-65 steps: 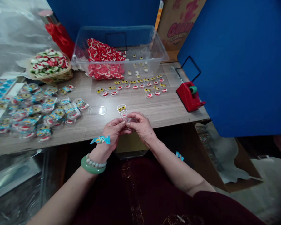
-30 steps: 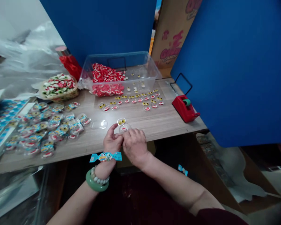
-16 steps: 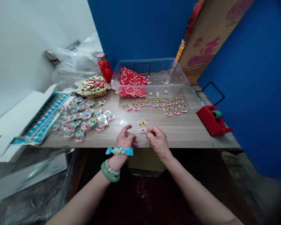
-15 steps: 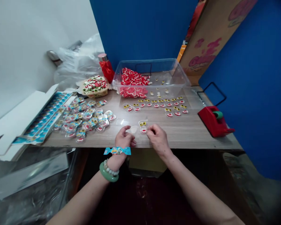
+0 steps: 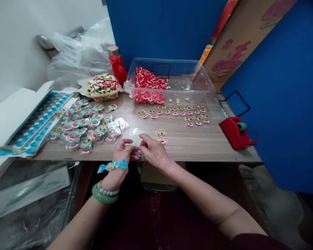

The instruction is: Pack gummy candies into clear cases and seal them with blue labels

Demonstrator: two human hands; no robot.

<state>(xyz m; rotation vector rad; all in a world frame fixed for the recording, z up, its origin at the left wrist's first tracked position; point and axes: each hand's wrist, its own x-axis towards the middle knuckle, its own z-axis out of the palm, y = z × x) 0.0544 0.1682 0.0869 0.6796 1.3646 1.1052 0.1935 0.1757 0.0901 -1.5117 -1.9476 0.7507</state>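
Note:
My left hand [image 5: 123, 151] is over the table's front edge, fingers curled and closed on a thin, translucent whitish piece [image 5: 136, 140]. A blue printed strip [image 5: 112, 166] is around that wrist. My right hand [image 5: 154, 151] meets it from the right, thumb and fingers bent at the piece's edge; whether they pinch it I cannot make out. Just beyond lies a clear plastic shell [image 5: 137, 132]. To the right, a clear pack [image 5: 161, 137] holds two yellow eye-shaped candies and a red-and-white mouth-shaped one.
Filled packs with blue labels [image 5: 86, 126] are heaped at left, beside blue printed sheets [image 5: 39, 119]. Rows of eye and mouth candies [image 5: 182, 113] lie behind. A clear bin [image 5: 206, 81], a tub of mixed candies [image 5: 103, 86] and a red tape dispenser [image 5: 236, 135] stand around.
My right hand has left the side of the candy pack and moved left to my left hand. The left hand keeps the whitish piece. The view has shifted slightly.

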